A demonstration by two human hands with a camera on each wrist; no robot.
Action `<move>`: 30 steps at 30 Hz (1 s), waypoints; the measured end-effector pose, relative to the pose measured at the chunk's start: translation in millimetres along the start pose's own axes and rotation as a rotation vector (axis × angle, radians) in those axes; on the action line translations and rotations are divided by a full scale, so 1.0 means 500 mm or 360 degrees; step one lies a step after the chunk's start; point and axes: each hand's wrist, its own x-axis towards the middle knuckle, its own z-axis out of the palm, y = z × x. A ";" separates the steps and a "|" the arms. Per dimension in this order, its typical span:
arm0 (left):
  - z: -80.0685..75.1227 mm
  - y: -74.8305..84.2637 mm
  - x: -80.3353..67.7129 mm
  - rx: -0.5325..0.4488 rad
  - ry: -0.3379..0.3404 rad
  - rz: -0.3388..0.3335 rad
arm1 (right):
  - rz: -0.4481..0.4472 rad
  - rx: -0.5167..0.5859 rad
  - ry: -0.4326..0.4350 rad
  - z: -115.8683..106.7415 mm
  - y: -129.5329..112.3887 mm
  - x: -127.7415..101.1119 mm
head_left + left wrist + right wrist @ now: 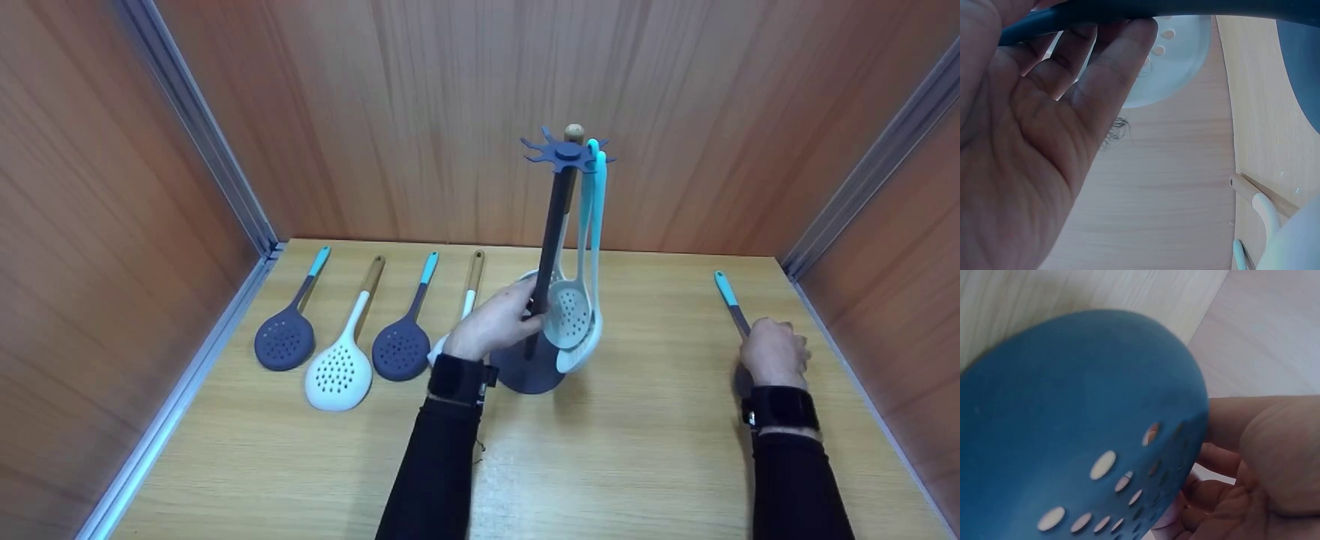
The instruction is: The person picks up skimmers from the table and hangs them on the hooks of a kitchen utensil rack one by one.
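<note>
My left hand [495, 319] grips the dark post [559, 225] of a utensil stand, fingers wrapped around it; the post crosses the top of the left wrist view. Two pale utensils with turquoise handles hang from the stand's hooked top [566, 152], one a slotted spoon [568, 313]. My right hand [776, 352], at the far right, holds a dark skimmer with a turquoise handle [725, 289]. Its perforated head [1100, 382] fills much of the right wrist view, with curled fingers [1216, 458] at its edge. The grip itself is hidden behind the head.
Left of the stand lie a dark skimmer [285, 339], a white skimmer [339, 375], another dark skimmer [401, 349] and a white utensil with a wooden handle [476, 270], partly hidden by my left hand. Wood-grain panels [450, 112] enclose the table on three sides.
</note>
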 end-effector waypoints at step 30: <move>0.000 0.003 0.000 0.0030 -0.0005 -0.0036 | -0.0190 0.0174 0.0033 -0.035 0.005 -0.018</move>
